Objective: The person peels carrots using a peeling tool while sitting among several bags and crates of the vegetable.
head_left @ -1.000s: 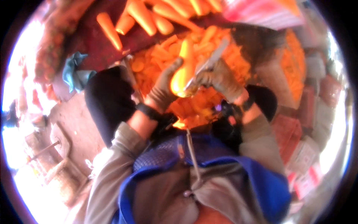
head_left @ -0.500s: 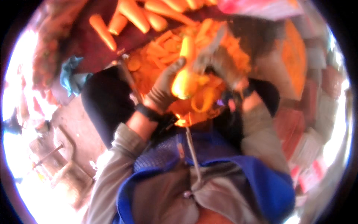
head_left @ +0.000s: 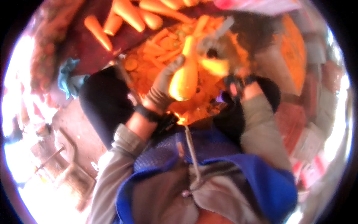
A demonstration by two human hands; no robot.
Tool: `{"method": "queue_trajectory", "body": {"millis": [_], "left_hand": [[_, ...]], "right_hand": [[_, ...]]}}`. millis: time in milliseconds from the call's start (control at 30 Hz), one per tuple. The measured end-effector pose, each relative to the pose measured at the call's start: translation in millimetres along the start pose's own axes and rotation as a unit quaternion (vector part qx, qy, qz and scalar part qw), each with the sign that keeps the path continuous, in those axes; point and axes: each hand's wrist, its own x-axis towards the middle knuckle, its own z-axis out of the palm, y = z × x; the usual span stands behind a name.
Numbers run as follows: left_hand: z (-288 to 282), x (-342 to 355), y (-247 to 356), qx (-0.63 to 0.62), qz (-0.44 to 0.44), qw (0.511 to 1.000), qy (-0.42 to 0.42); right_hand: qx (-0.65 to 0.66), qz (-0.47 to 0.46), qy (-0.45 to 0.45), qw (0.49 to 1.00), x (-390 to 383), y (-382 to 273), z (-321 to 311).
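Observation:
My left hand (head_left: 166, 78), in a brown-grey glove, is closed around a large orange carrot (head_left: 182, 82). The carrot's thick, shiny end points toward me and its narrow end away. Just right of it, my gloved right hand (head_left: 223, 50) is blurred by motion and closed on a knife (head_left: 223, 27), whose grey blade sticks out past the fingers. A bright yellow-orange strip (head_left: 214, 66) shows just below that hand; whether it is still joined to the carrot I cannot tell. Under both hands lies a heap of orange pieces and peelings (head_left: 164, 46).
Several whole carrots (head_left: 128, 15) lie on a dark red surface at the far left. A teal cloth (head_left: 68, 76) lies beside my left knee (head_left: 104, 97). An orange-stained sheet (head_left: 292, 52) stands at the right. A wooden stool-like object (head_left: 76, 183) is at the lower left.
My right hand has moved up and slightly away from the carrot's thick end. The yellow-orange strip now shows beside the carrot. My left hand keeps its hold.

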Motion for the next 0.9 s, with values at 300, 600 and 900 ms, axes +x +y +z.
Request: {"method": "queue_trajectory", "body": {"millis": [300,600,900], "left_hand": [[-13.3,15.2,-0.1,-0.102,0.063,0.993,-0.005],[-6.6,3.8,-8.5,0.002,0.039,0.999,0.013],[2.1,13.4,-7.0,-0.104,0.009,0.994,0.007]], "right_hand": [[0.238,0.196,0.068,0.949,6.8,-8.8,-6.7],[-0.244,-0.093,0.122,0.957,10.8,66.0,-34.0],[0.262,0.13,-0.027,0.956,5.3,40.8,5.7]]}}
